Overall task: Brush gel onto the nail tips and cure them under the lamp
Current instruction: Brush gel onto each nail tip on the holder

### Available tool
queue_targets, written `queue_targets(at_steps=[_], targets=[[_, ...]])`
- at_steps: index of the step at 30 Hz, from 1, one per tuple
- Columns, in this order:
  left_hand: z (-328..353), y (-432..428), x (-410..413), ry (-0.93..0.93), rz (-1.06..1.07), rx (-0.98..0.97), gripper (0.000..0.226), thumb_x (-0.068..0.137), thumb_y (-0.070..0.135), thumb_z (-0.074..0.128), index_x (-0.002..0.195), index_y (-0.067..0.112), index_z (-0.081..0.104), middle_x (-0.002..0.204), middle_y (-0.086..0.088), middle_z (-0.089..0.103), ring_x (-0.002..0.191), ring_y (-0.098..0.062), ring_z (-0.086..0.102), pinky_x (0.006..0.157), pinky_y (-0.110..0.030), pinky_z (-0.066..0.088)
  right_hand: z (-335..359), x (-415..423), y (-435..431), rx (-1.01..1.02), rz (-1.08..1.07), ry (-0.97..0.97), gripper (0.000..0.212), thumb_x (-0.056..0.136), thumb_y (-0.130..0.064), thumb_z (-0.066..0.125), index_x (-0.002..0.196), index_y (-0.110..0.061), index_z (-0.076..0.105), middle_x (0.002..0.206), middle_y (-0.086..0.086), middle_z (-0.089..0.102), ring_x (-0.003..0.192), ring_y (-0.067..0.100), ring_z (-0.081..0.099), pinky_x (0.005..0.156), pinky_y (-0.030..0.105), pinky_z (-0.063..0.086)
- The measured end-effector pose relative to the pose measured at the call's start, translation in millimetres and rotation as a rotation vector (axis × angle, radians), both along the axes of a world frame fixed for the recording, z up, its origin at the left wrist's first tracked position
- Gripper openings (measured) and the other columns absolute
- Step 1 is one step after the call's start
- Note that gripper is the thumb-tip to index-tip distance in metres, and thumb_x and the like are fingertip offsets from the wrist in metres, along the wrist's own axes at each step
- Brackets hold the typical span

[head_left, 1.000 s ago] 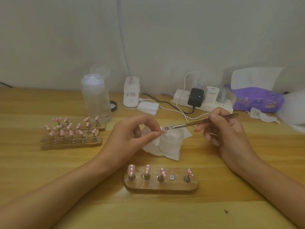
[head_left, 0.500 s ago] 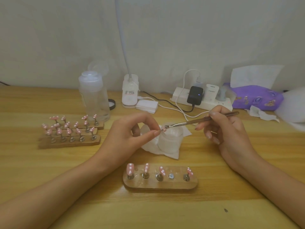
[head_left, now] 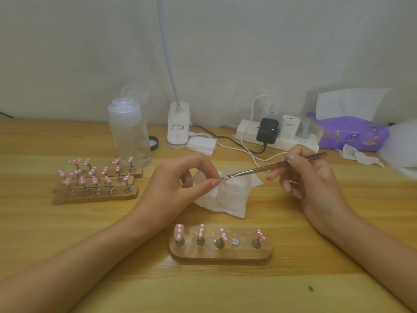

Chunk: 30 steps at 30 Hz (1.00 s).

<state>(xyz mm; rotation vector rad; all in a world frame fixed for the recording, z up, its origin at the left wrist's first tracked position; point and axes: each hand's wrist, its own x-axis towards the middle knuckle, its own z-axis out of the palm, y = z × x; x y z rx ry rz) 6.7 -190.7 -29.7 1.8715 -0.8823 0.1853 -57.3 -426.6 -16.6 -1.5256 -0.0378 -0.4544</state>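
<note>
Wooden holder (head_left: 220, 254) nearest on the desk (head_left: 203, 290) carries four pink nail tips (head_left: 179, 231). Beyond, the left hand (head_left: 178, 184) pinches another nail tip (head_left: 224, 177) over a frosted jar (head_left: 234, 190); the right hand (head_left: 311, 177) grips a brush (head_left: 259, 170) touching it. The lamp (head_left: 178, 125) stands behind.

"PISEN" on white charger (head_left: 290, 125) in power strip (head_left: 247, 132), lamp-base label (head_left: 177, 127) too blurred to read

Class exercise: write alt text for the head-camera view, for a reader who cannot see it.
The left hand pinches a small pink nail tip while the right hand touches a thin brush to it, above a frosted jar on a wooden table. Nearer, a wooden stand holds four pink tips, one post bare.
</note>
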Motion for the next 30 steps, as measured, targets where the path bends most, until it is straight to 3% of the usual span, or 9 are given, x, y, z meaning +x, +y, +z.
queue_targets(at_steps=[6,20,30], targets=[[0.7,0.6,0.6,-0.004,0.001,0.005,0.009,0.086,0.019,0.074,0.083,0.026,0.07,0.075,0.03,0.062,0.053,-0.003,0.043,0.057,-0.005,0.038,-0.3,0.9,0.8,-0.003,0.033,-0.004,0.028,0.092,-0.028,0.051,0.065,-0.032,0.059,0.071,0.01,0.073,0.045,0.012,0.048,0.039,0.017,0.031],[2.1,-1.7,-1.0,-0.001,0.029,-0.012,0.01,0.085,0.015,0.076,0.078,0.019,0.07,0.058,0.034,0.056,0.049,0.0,0.043,0.055,-0.006,0.037,0.4,-0.6,0.2,-0.001,0.045,-0.042,0.029,0.093,-0.028,0.05,0.066,-0.032,0.06,0.071,0.009,0.073,0.045,0.011,0.05,0.04,0.016,0.033],[1.2,-1.9,-1.9,0.046,0.025,-0.034,0.012,0.083,0.016,0.078,0.075,0.019,0.07,0.058,0.03,0.058,0.048,0.0,0.043,0.053,-0.007,0.037,-0.9,0.1,0.6,-0.016,0.022,-0.023,0.026,0.092,-0.027,0.05,0.068,-0.03,0.059,0.071,0.01,0.072,0.044,0.011,0.048,0.039,0.016,0.031]])
